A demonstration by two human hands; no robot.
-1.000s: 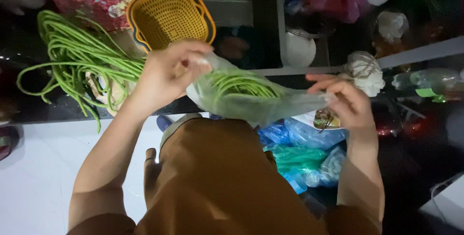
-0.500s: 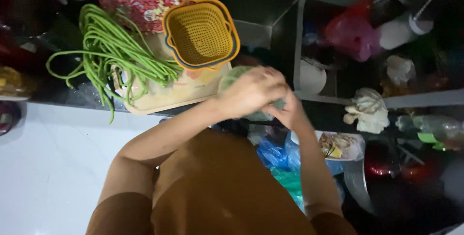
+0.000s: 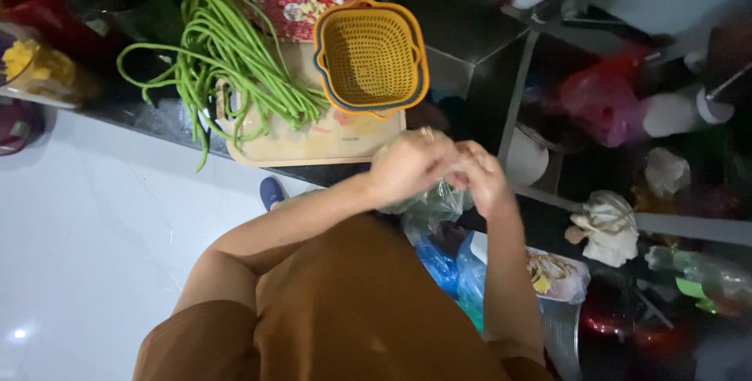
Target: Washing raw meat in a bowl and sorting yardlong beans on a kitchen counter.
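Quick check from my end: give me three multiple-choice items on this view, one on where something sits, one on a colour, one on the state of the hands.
1. Where do the long green beans lie?
A. On the white floor
B. On the wooden cutting board and the dark counter
C. Inside the basket

2. What colour is the square perforated basket?
A. Yellow-orange
B. Blue
C. White

3. What are the left hand and right hand doing?
A. Resting apart on the counter
B. One holds a knife
C. Brought together on a clear plastic bag

Answers: 1 B, the beans drape across the board and over its edge onto the counter. 2 A, its mesh and rim show yellow-orange. 3 C, both hands meet at the bag's top and it hangs below them.
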